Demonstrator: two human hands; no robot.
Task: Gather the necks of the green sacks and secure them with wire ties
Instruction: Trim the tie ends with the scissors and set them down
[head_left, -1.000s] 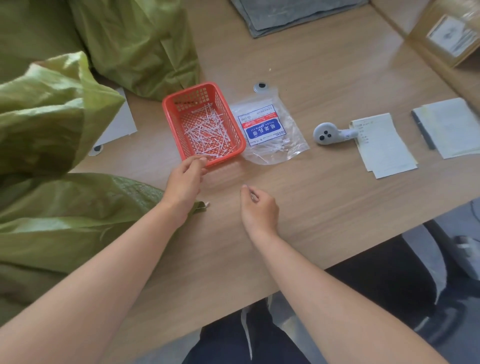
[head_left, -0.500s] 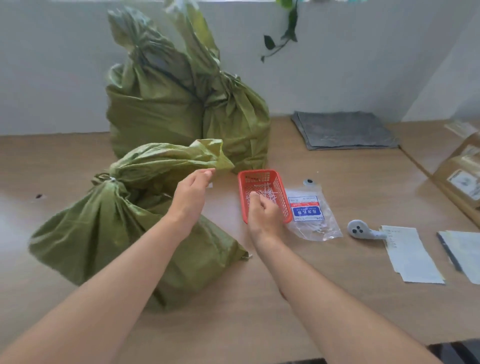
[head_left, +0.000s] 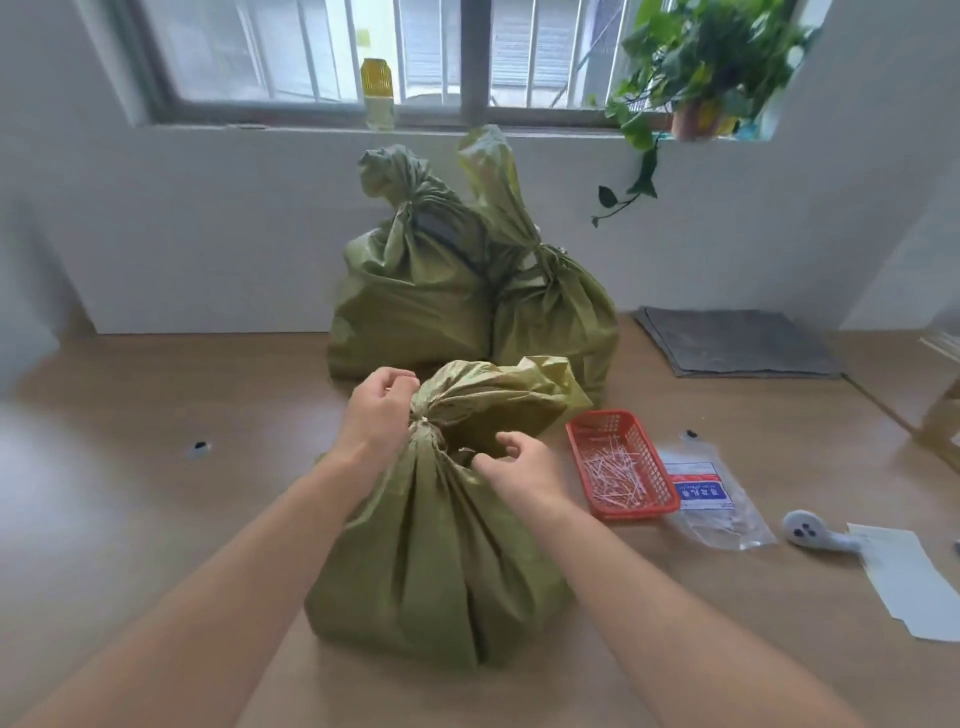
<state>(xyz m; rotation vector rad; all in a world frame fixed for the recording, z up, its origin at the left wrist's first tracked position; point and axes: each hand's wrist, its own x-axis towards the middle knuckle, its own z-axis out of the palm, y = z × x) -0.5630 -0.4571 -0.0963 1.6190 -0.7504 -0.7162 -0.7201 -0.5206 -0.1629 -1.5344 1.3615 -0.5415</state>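
The nearest green sack (head_left: 431, 561) stands upright on the table right in front of me. Its neck (head_left: 425, 423) is bunched, with a pale wire tie showing around it. My left hand (head_left: 382, 410) is closed against the left side of that neck. My right hand (head_left: 519, 470) rests on the sack's shoulder just below the neck, fingers curled into a fold of the fabric. Two more green sacks, a left one (head_left: 410, 301) and a right one (head_left: 556, 312), stand behind against the wall, their necks gathered. An orange basket (head_left: 582, 431) of white wire ties sits to the right.
A clear packet of ties (head_left: 711, 499) lies beside the basket. Further right are a small white device (head_left: 810, 535) and papers (head_left: 909, 582). A grey cloth (head_left: 732, 343) lies at the back right. A bottle (head_left: 378, 93) and a trailing plant (head_left: 696, 67) are on the sill.
The sack was lying on its side at the left; now it stands upright in front of me. My right hand left the basket, and both hands are on the sack.
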